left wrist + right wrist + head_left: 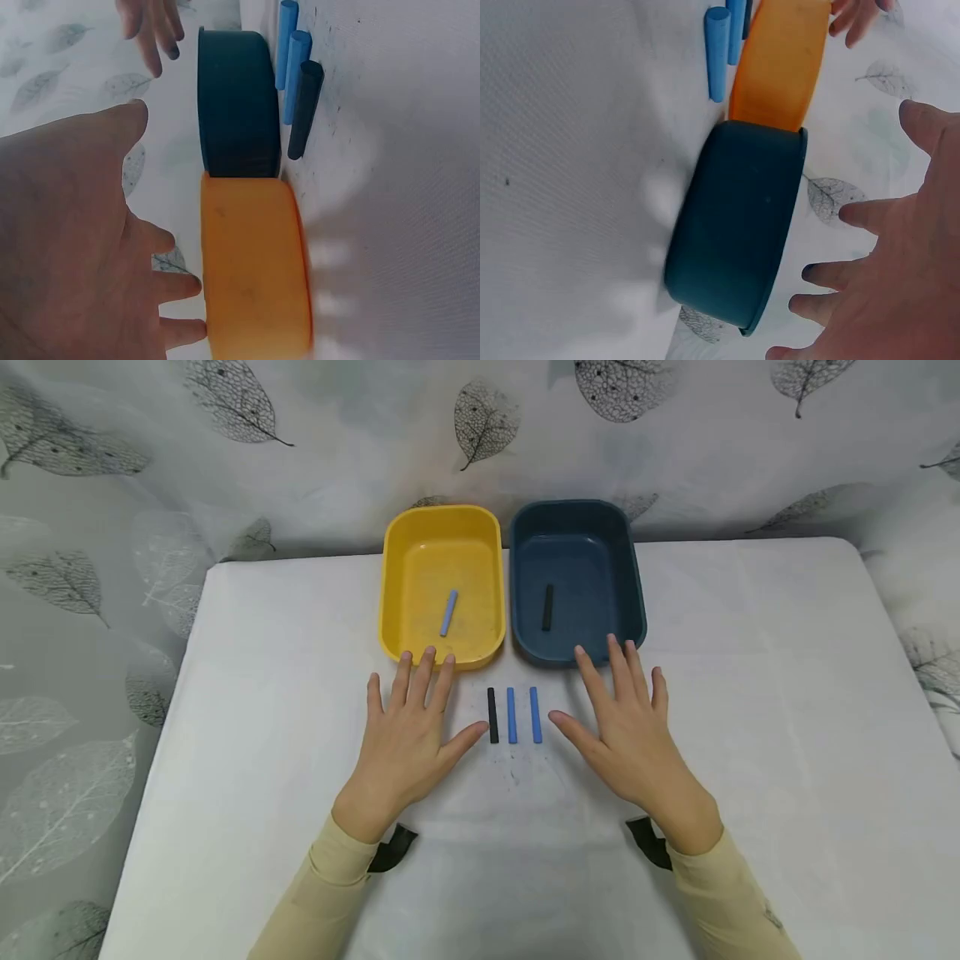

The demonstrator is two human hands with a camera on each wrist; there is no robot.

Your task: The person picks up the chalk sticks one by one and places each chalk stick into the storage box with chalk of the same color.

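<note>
My left hand (pixel 405 735) is spread with straight fingers just in front of the yellow bin (pixel 392 585), holding nothing. Likewise, my right hand (pixel 633 735) is spread in front of the dark blue bin (pixel 637 602), its palm free. Between the two thumbs lie a black chalk-like stick (pixel 492 716) and two blue sticks, one in the middle (pixel 512 716) and one at the right (pixel 536 716), side by side. Inside the yellow bin rests a lighter blue stick (pixel 448 613); a black stick (pixel 547 607) lies in the dark blue bin. Both wrist views show the hands raised beside the bins' outer walls.
A white cloth covers the table (pixel 757 710), with small dark smudges (pixel 513 774) below the row of sticks. Behind the bins hangs a leaf-patterned curtain (pixel 360 452). A dark strap (pixel 392 847) shows at each wrist.
</note>
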